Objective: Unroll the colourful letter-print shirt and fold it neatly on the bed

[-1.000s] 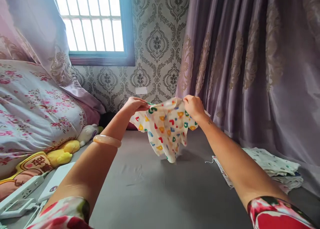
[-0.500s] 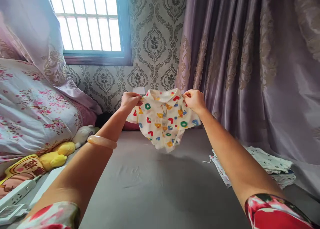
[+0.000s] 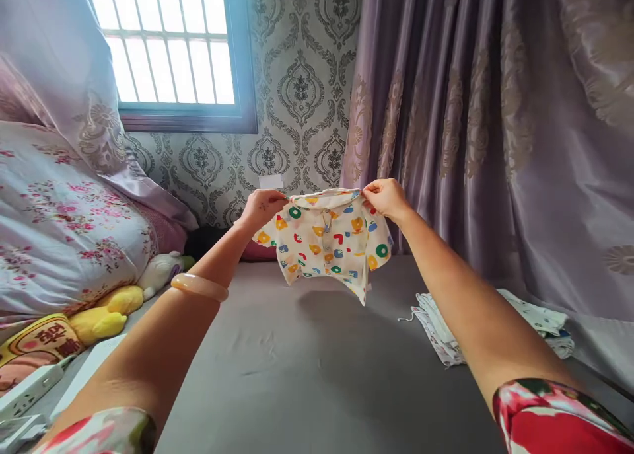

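A small cream child's shirt (image 3: 327,242) printed with coloured shapes hangs in the air above a grey bed sheet (image 3: 307,375). My left hand (image 3: 261,206) pinches its left shoulder and my right hand (image 3: 385,198) pinches its right shoulder, both closed on the cloth. The collar faces up and the shirt's front is towards me. Its hem swings a little to the right. A pale bangle sits on my left forearm.
Folded light clothes (image 3: 495,328) lie on the sheet at the right, by a purple curtain (image 3: 495,143). A floral quilt (image 3: 64,223), plush toys (image 3: 113,308) and a white power strip (image 3: 24,391) are at the left. A barred window (image 3: 163,44) and patterned wallpaper stand behind.
The shirt was bunched and drooping a second ago. Both hands lifted and spread it flat by the shoulders, and it now hangs open, with its hem swung right.
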`<state>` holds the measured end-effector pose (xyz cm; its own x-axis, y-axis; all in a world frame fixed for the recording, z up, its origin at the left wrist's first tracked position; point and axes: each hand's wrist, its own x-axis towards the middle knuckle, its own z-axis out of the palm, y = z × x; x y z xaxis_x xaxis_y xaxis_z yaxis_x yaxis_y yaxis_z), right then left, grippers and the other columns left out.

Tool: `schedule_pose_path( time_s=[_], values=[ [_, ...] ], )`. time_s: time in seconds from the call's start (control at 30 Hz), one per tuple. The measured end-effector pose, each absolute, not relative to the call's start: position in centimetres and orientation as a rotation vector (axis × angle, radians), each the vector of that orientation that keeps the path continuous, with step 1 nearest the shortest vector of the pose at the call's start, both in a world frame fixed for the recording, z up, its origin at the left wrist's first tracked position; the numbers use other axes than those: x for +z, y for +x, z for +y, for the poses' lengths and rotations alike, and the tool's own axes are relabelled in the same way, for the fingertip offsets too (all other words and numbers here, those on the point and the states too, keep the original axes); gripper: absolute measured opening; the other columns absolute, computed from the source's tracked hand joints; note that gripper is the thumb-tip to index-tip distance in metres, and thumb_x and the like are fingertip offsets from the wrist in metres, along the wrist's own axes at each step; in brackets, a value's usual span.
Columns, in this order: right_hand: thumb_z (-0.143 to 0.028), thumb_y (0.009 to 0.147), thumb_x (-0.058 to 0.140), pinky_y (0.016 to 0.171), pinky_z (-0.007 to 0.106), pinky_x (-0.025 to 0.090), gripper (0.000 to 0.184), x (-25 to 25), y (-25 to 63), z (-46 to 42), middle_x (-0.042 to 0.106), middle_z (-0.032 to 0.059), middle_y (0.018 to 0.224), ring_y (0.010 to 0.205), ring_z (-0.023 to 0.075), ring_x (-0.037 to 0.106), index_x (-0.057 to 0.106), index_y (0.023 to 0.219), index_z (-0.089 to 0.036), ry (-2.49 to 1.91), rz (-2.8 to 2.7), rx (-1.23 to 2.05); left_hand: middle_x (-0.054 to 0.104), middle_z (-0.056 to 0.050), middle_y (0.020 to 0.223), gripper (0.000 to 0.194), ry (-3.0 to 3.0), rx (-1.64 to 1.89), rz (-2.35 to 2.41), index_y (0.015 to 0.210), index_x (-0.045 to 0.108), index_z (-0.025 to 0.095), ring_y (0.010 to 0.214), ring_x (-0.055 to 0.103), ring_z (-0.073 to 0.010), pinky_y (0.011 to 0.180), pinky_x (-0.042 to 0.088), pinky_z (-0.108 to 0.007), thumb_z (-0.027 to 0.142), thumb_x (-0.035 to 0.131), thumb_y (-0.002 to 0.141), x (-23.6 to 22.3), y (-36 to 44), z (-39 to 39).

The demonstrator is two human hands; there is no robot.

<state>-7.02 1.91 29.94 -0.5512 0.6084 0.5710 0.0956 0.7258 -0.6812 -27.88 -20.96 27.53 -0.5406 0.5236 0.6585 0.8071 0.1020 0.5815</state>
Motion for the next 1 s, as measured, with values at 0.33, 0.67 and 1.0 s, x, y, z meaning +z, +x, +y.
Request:
schedule_pose_path(
  time_s=[0.33, 0.67, 1.0],
  values=[
    [-0.008, 0.077, 0.075, 0.053, 0.023, 0.057, 0.023, 31.6, -6.2, 1.4, 0.065, 0.0028, 0.053, 0.052, 0.0173, 0.067, 0.064, 0.058, -0.016, -0.598, -2.129, 0.918, 0.067, -0.003, 0.056, 0.019, -1.184, -1.377, -2.092, 0.072, 0.075, 0.019, 0.06, 0.065, -0.0165, 0.06, 0.049, -0.024, 0.032, 0.063, 0.071, 29.2, -28.0, -20.2],
    [-0.02, 0.084, 0.067, 0.071, 0.028, 0.053, 0.007, 30.5, -5.3, 0.3, 0.071, 0.0045, 0.073, 0.073, 0.02, 0.068, 0.074, 0.081, -0.018, -0.547, -2.029, 0.271, 0.073, -0.007, 0.082, 0.027, -1.019, -1.171, -1.913, 0.087, 0.077, 0.017, 0.082, 0.065, -0.021, 0.081, 0.048, -0.029, 0.029, 0.053, 0.081, 29.4, -24.4, -20.8],
    [-0.031, 0.094, 0.055, 0.069, 0.028, 0.047, 0.02, 27.2, -0.3, -4.6, 0.071, 0.0051, 0.083, 0.077, 0.0218, 0.066, 0.072, 0.093, -0.02, -0.39, -1.917, 0.136, 0.066, -0.005, 0.093, 0.024, -1.002, -1.143, -1.545, 0.094, 0.07, 0.022, 0.087, 0.062, -0.0168, 0.083, 0.049, -0.028, 0.028, 0.047, 0.092, 27.2, -18.9, -25.6]
  ],
)
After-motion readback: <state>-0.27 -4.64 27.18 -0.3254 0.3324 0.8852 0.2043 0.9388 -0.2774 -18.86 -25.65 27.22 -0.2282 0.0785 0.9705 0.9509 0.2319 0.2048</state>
